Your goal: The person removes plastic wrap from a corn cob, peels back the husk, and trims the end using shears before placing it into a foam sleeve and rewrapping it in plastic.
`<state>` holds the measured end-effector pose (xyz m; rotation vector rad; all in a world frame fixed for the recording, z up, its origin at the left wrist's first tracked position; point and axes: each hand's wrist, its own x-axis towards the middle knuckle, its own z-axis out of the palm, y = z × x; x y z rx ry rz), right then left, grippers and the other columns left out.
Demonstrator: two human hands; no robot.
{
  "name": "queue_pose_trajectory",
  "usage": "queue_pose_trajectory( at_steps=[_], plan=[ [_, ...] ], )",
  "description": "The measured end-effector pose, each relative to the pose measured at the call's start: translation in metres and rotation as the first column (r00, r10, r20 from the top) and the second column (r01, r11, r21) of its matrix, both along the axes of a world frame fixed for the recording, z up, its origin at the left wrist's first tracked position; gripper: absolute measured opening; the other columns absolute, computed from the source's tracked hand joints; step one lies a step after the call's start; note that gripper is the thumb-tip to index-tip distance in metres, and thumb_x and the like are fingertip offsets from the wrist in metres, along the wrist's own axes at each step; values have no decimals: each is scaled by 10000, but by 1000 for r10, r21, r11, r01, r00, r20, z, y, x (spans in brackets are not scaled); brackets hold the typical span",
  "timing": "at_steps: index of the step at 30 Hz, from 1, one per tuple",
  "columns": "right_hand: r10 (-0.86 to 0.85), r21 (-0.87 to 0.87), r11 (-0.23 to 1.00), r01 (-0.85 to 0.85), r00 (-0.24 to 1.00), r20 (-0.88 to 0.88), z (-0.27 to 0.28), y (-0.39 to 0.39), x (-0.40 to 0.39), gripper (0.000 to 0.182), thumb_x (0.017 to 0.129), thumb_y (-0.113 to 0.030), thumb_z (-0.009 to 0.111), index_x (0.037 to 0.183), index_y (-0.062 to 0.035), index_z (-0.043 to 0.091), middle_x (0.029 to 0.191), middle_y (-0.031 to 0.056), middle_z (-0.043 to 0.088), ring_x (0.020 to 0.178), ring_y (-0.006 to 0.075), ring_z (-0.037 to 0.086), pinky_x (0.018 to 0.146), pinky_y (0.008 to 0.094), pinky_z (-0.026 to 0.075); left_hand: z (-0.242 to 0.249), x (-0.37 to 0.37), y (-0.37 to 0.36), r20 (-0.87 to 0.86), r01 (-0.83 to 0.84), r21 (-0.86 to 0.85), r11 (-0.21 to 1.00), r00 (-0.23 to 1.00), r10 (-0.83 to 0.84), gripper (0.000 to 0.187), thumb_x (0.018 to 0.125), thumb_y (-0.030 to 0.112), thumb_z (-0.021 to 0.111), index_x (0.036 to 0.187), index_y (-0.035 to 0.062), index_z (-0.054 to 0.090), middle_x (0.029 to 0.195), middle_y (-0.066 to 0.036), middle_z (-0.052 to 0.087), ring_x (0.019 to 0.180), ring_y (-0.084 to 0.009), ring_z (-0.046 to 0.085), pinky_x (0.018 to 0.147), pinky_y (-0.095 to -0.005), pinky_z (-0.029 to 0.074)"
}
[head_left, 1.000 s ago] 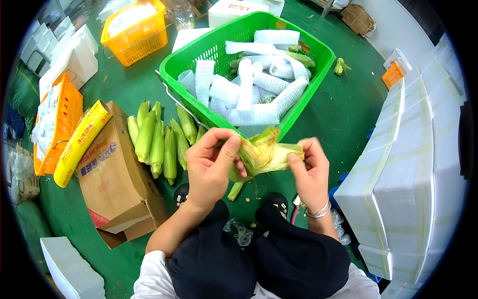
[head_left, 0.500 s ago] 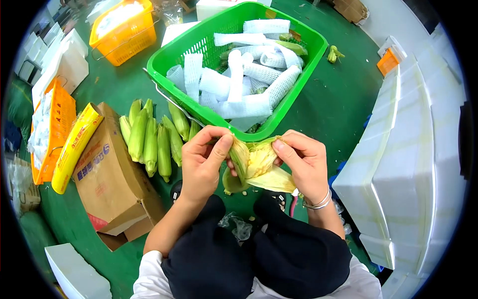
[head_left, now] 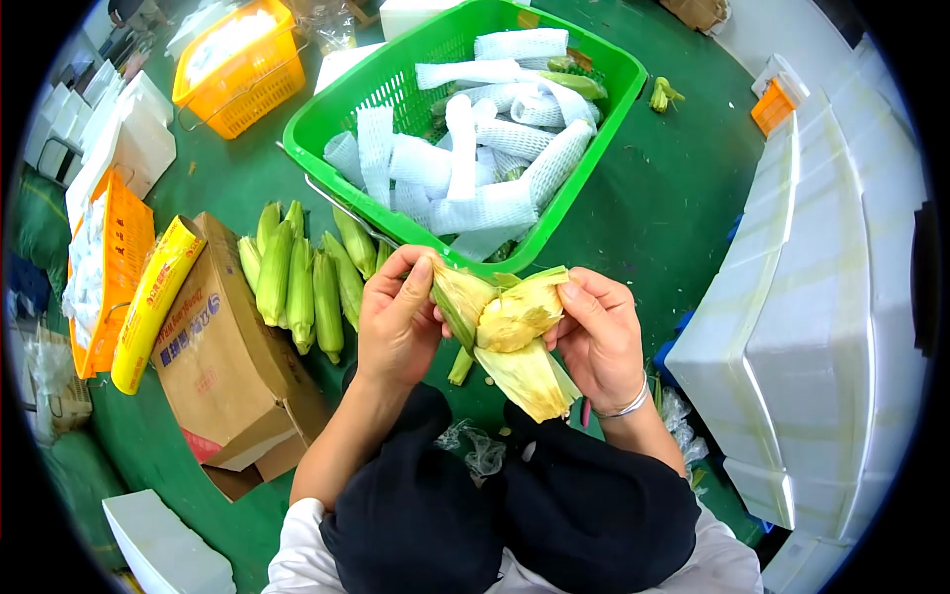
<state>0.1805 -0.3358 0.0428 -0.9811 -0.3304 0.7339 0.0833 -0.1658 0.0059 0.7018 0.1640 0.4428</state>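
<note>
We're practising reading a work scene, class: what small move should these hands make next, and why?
I would probably have the right hand ease its husk flap further outward while the left hand steadies the other side. Both sets of fingers pinch the opened husk, and the pale yellow ear inside shows only in part between them.

On the side of the cardboard box (head_left: 233,396), a line of Latin letters is printed along the edge, probably "ZhongLang WRAP". Beside it, a round blue logo and large blue Chinese characters are shown, too blurred to be read. Fainter reddish print and a red corner patch are also borne by the box. Red Chinese characters are printed along the yellow roll (head_left: 156,302), and dark ones on the left orange basket (head_left: 127,238); neither can be made out.
</note>
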Motion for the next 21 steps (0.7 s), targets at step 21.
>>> queue_pose_trajectory(
  at_steps=[21],
  plan=[
    [-255,10,966,257,953,162,-2,10,-12,204,954,-148,527,879,20,613,743,55,623,622,105,578,589,236,476,41,1,-27,-55,-243,727,642,912,408,78,873,-8,619,932,-47,586,795,-29,594,698,-75,548,633,-207,438]
  ],
)
